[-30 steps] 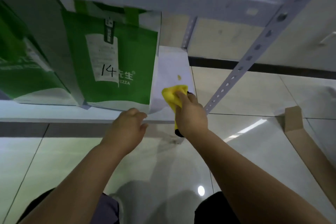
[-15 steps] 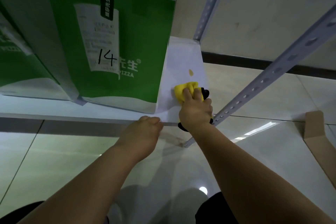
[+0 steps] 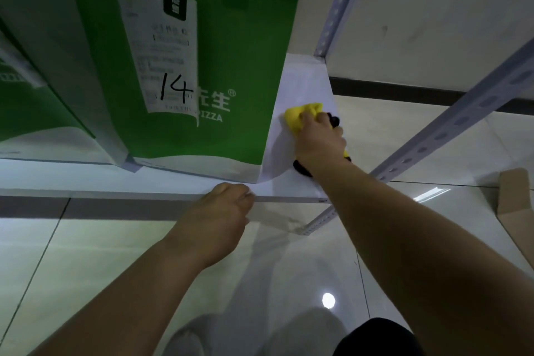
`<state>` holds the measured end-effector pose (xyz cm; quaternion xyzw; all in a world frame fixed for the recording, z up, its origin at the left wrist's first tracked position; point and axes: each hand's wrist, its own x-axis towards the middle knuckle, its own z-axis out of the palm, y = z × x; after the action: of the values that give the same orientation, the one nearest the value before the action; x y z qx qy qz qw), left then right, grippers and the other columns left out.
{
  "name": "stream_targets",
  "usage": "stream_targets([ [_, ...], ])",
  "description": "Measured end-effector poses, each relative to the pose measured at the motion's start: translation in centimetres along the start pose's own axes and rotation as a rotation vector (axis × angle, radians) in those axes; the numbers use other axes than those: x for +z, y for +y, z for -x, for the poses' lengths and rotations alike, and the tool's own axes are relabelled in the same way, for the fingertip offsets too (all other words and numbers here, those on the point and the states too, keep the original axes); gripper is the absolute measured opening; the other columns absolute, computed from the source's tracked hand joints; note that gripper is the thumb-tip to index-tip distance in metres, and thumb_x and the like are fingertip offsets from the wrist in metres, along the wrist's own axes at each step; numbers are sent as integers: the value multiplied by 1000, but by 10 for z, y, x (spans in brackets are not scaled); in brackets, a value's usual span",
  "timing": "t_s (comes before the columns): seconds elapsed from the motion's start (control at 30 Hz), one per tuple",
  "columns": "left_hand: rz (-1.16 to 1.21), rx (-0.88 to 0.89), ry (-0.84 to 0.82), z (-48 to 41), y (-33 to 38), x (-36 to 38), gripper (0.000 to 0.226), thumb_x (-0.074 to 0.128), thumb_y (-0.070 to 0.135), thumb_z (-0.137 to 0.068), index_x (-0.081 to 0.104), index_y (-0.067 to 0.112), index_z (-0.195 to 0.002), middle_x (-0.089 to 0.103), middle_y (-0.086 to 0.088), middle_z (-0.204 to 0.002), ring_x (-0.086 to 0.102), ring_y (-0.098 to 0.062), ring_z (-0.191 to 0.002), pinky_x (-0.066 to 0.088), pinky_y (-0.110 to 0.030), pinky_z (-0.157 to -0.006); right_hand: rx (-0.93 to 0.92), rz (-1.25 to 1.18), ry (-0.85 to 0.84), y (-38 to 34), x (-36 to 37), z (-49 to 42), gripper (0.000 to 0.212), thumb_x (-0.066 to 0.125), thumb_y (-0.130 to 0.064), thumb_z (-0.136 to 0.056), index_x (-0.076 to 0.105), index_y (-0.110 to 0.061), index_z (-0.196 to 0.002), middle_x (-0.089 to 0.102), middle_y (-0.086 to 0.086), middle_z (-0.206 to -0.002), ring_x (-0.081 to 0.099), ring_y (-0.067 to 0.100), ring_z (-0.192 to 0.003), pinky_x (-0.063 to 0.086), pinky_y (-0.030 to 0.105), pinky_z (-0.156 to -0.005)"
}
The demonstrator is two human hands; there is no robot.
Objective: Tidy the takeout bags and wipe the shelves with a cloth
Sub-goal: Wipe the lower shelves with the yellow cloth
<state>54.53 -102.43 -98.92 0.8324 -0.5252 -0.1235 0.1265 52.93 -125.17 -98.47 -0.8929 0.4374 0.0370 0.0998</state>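
The yellow cloth is lying bunched on the bare right end of the white shelf, between the green takeout bag numbered 14 and the shelf's right edge. The right hand is gripping it and pressing down, so this hand is the nearer one. The free strip is running lengthwise away from it, toward the rear post. The left hand is resting curled at the front lip, and I cannot tell whether it is gripping

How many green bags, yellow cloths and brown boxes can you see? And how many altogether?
green fabric takeout bags: 2
yellow wiping cloth: 1
brown cardboard box: 1
Total: 4
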Motion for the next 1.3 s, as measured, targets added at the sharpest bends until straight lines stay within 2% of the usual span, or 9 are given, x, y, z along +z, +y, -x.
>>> stream_targets([
  [0.13, -40, -14, 13, 3, -9, -1, 45, 53, 22, -91, 45, 13, -135, 45, -3, -140, 38, -22, -128, 33, -32, -104, 84, -63, 14, -4, -11, -42, 48, 48, -14, -89, 36, -17, -136, 31, 12, -142, 32, 42, -124, 28, 52, -101],
  [0.27, -44, -18, 40, 6, -11, -1, 42, 68, 15, -81, 59, 7, -121, 59, -8, -125, 53, -28, -115, 45, -38, -93, 48, -50, 19, -2, -13, -50, 52, 49, -15, -89, 33, -22, -138, 29, 12, -144, 31, 43, -125, 27, 54, -101],
  [0.53, -61, -41, -7, -9, -7, 0, 43, 48, 26, -93, 44, 18, -135, 44, 2, -137, 37, -20, -123, 34, -31, -102, -176, -14, 57, 5, 9, 7, 50, 46, -15, -88, 36, -31, -134, 33, 6, -140, 39, 38, -111, 34, 47, -87],
  [0.77, -25, -81, 18, 5, -6, 3, 46, 48, 25, -93, 41, 17, -138, 40, 3, -144, 34, -17, -130, 29, -28, -105, 80, -123, -27, 5, -12, -35, 41, 42, -22, -92, 39, -22, -133, 33, 12, -140, 34, 42, -122, 27, 53, -101],
  [0.87, -42, -72, 12, 7, -5, 4, 46, 49, 23, -93, 42, 14, -138, 38, 1, -145, 33, -19, -133, 28, -29, -106, -21, -26, 4, 6, -4, -9, 47, 43, -16, -91, 34, -28, -136, 31, 9, -142, 36, 41, -119, 31, 50, -96],
  [0.93, -40, -74, 52, 5, -3, 2, 37, 53, 18, -90, 53, 12, -127, 50, -2, -133, 45, -24, -123, 39, -31, -96, -129, 8, 47, 10, 6, 22, 51, 46, -14, -88, 35, -33, -134, 33, 5, -140, 40, 38, -111, 34, 45, -85],
  [1.0, -46, -95, 25, 1, 0, 0, 33, 46, 21, -92, 51, 17, -124, 49, 1, -129, 44, -22, -118, 39, -32, -93, -253, 19, 87, 18, 17, 54, 53, 50, -13, -85, 39, -36, -131, 37, 1, -137, 44, 35, -102, 31, 38, -74],
  [1.1, -71, -117, -2, -5, 3, -1, 32, 42, 19, -92, 48, 20, -123, 48, 2, -126, 42, -22, -113, 40, -33, -91, -364, 18, 59, 31, 21, 78, 51, 52, -20, -88, 40, -39, -134, 40, -2, -137, 45, 33, -98, 34, 36, -74],
  [1.3, -72, -147, -7, -3, 6, 1, 31, 42, 11, -90, 51, 18, -118, 48, 2, -122, 44, -20, -108, 41, -31, -84, -72, 8, -44, 14, 2, 42, 48, 45, -15, -90, 36, -32, -135, 34, 5, -138, 39, 37, -113, 35, 42, -84],
])
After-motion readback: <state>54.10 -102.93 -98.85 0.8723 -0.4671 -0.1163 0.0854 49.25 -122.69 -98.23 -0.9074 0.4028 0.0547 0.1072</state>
